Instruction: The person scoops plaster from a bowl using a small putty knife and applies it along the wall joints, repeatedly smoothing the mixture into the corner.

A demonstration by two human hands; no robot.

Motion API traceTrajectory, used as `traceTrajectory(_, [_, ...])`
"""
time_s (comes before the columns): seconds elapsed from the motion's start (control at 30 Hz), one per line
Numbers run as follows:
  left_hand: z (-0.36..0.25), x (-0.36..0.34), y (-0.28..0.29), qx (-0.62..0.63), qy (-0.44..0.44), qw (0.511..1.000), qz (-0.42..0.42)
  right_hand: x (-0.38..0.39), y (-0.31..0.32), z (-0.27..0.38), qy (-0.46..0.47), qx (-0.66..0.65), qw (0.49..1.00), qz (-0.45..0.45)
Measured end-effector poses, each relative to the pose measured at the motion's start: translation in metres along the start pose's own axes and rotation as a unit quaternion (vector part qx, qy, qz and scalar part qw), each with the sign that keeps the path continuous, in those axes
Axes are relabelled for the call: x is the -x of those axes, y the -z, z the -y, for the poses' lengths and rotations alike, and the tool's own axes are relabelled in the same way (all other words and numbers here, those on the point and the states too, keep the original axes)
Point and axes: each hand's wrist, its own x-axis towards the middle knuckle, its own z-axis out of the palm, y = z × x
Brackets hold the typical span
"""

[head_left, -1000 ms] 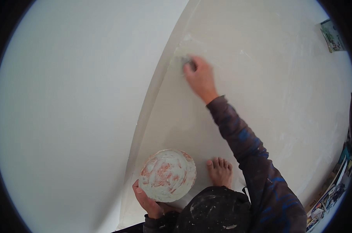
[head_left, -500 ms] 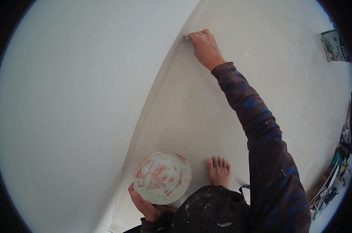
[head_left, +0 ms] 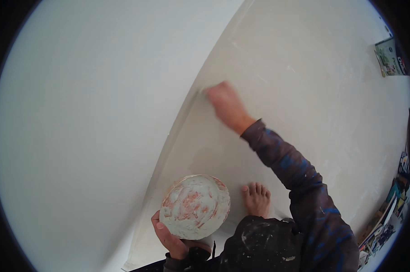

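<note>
My left hand (head_left: 171, 238) grips the near-left rim of a round bowl (head_left: 195, 207), fingers on its edge and underneath. The bowl's visible face is smeared with pale paste, and reddish patches show through. My right hand (head_left: 226, 103) reaches forward, closed and smeared by motion, beside the narrow strip (head_left: 180, 117) where the white wall (head_left: 91, 104) meets the pale floor (head_left: 277, 113). Something small may be pinched at its fingertips, but the blur hides what it is.
My bare foot (head_left: 256, 199) stands on the floor right of the bowl. Along the far right edge lie a printed green-and-white package (head_left: 390, 56) and a heap of mixed tools and scraps (head_left: 381, 222).
My right hand has come back toward me along the foot of the wall, its elbow bending more. The bowl and my left hand have shifted slightly right in the picture.
</note>
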Motion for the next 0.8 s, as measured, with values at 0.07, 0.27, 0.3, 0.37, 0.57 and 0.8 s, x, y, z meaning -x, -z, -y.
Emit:
traceTrajectory(0.07, [0.001,-0.002,0.002,0.000,0.011,1.000,0.003,-0.026,0.018,-0.030,-0.050,0.059,0.994,-0.082])
traceTrajectory(0.27, [-0.005,-0.001,-0.002,-0.025,0.000,1.000,0.004,-0.024,0.027,-0.032,0.007,0.113,0.989,-0.097])
traceTrajectory(0.3, [-0.008,-0.002,-0.004,-0.023,-0.001,1.000,0.008,-0.009,0.021,-0.019,0.040,0.113,0.989,-0.091])
traceTrajectory(0.37, [-0.011,-0.002,-0.009,-0.049,-0.023,0.999,0.009,0.022,0.013,0.014,0.109,0.095,0.988,-0.057])
traceTrajectory(0.57, [0.000,-0.001,0.002,-0.068,-0.043,0.996,0.028,0.028,0.006,-0.002,0.039,-0.008,0.999,0.008])
traceTrajectory(0.8, [-0.002,-0.004,-0.001,-0.038,-0.013,0.999,0.026,-0.062,0.070,-0.108,-0.039,0.109,0.988,-0.101])
